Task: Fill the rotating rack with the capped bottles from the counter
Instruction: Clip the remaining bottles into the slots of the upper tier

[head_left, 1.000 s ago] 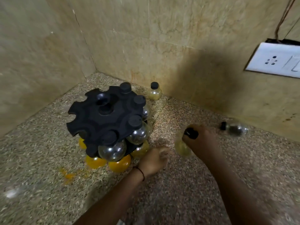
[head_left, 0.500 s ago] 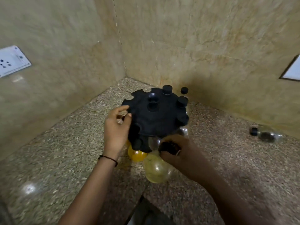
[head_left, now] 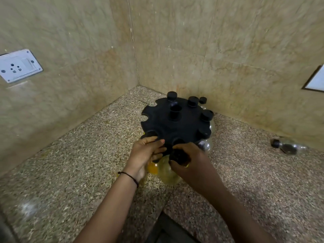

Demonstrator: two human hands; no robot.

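A black round rack (head_left: 182,121) with notched slots stands in the counter's corner, several black-capped bottles hanging from its rim. My right hand (head_left: 189,160) grips a round yellowish bottle (head_left: 168,172) by its black cap at the rack's near edge. My left hand (head_left: 145,153) holds the rack's near rim beside it, fingers on the black disc. Orange-filled bottles (head_left: 152,170) show under the rack. One clear capped bottle (head_left: 287,146) lies on its side at the right. Another black cap (head_left: 203,100) pokes up behind the rack.
The speckled granite counter (head_left: 78,163) meets beige tiled walls in a corner behind the rack. A white socket plate (head_left: 19,67) sits on the left wall, another white plate (head_left: 315,81) on the right wall. The counter's front edge (head_left: 163,214) drops off below my arms.
My right hand lifted the yellowish bottle from the counter and brought it to the rack's near edge. My left hand shifted from the counter to the rack's near rim. The camera view swung left.
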